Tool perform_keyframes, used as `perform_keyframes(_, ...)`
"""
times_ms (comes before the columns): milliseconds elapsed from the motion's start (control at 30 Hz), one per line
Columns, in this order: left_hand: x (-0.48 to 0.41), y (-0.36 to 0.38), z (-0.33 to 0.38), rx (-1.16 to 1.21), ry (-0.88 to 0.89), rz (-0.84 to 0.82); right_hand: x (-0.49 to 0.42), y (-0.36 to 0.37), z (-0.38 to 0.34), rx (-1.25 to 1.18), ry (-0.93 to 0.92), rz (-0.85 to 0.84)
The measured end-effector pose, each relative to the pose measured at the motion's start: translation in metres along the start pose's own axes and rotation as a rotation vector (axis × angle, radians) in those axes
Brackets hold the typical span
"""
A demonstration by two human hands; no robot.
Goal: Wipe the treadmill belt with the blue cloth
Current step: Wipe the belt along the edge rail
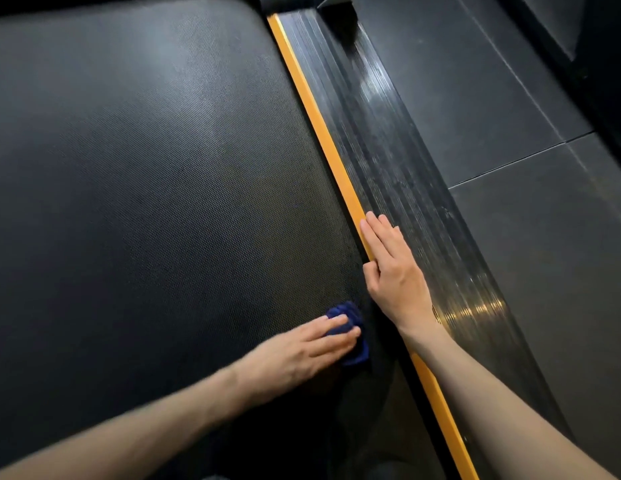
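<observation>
The black textured treadmill belt [146,185] fills the left and middle of the view. A small crumpled blue cloth [350,336] lies on the belt near its right edge. My left hand [302,351] presses flat on the cloth with straight fingers, covering its left part. My right hand [392,271] rests with straight fingers on the ribbed black side rail [399,168]; its thumb hangs over the orange strip [319,123] that runs between belt and rail.
Right of the rail lies dark grey tiled floor [510,98] with seams. Black machine parts show at the top edge and top right corner. The orange strip runs diagonally from top middle to bottom right.
</observation>
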State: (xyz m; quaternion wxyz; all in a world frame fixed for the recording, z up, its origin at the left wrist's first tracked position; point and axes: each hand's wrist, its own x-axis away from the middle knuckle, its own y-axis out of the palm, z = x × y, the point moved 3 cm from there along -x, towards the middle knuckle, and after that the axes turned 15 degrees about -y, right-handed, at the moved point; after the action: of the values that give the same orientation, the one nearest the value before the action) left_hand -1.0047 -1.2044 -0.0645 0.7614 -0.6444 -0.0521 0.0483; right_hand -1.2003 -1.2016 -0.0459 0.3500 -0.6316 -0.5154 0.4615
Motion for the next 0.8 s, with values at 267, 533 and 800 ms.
perform_keyframes(267,-0.048,-0.026,-0.201,0.221,-0.762,0.203,0.000,0.001,0.003,0.003,0.010,0.016)
perform_keyframes(533,-0.046,-0.013,-0.085,0.099,-0.585,0.166,-0.001,-0.001,0.001,0.026,0.000,0.008)
perform_keyframes(800,-0.005,0.009,0.028,-0.040,-0.017,-0.002,0.001,0.000,-0.002,0.013,-0.005,-0.001)
